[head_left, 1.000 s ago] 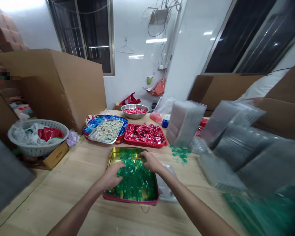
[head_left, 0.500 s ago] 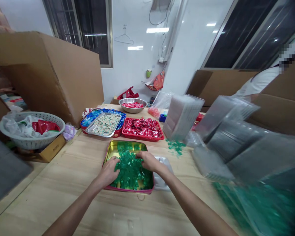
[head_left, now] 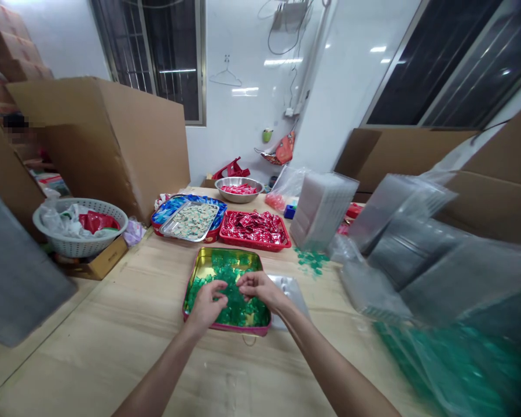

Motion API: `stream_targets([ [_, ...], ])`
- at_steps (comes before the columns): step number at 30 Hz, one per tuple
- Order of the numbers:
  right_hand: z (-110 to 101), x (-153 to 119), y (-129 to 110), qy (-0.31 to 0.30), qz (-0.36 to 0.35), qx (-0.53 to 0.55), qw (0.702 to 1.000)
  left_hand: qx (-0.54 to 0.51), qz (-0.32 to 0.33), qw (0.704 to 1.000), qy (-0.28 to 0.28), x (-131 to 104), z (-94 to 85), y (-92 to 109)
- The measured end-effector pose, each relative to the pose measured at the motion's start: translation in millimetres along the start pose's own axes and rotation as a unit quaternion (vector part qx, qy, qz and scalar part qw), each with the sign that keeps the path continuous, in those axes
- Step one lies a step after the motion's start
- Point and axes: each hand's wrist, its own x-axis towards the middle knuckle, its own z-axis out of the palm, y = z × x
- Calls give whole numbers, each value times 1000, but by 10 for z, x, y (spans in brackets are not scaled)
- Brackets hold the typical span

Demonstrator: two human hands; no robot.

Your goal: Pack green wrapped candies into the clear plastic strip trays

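A gold-lined tin tray (head_left: 205,263) with a pinkish-red rim holds many small, shiny, translucent green pieces (head_left: 230,272). Above its left half is my left hand (head_left: 209,302), fingers curled, with a gap between forefinger and thumb. My right hand (head_left: 260,289) hovers over the right half, its fingers bent and drawn together; whatever lies between the fingertips is too small to make out. Partly covered by my right wrist, a clear moulded plastic tray (head_left: 293,289) lies against the tin's right side.
Behind the tin stand a red basket of red packets (head_left: 255,248), a metal tray of small pale pieces (head_left: 167,230) and a steel bowl (head_left: 238,197). Clear plastic trays (head_left: 323,211) are stacked at right, near loose green pieces (head_left: 311,262). A grey colander (head_left: 80,248) is at left.
Both hands have lifted off the green pieces and come closer together, the left one moving right. The view has shifted slightly; the person at the right is no longer clearly visible.
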Motion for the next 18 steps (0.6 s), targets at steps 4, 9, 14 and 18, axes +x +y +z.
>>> stream_targets([
  [4, 136, -98, -112, -18, -1, 150, 989, -162, -27, 985, -45, -27, 124, 101],
  [9, 180, -109, -124, -16, 5, 233, 972, -189, -50, 980, -35, 9, 103, 111],
  [14, 189, -55, -27, 8, 31, 223, 974, -170, -32, 985, -3, 64, 99, 93],
  [18, 217, -1, -12, 11, 39, 108, 993, -147, 5, 988, 41, 94, 117, 118],
])
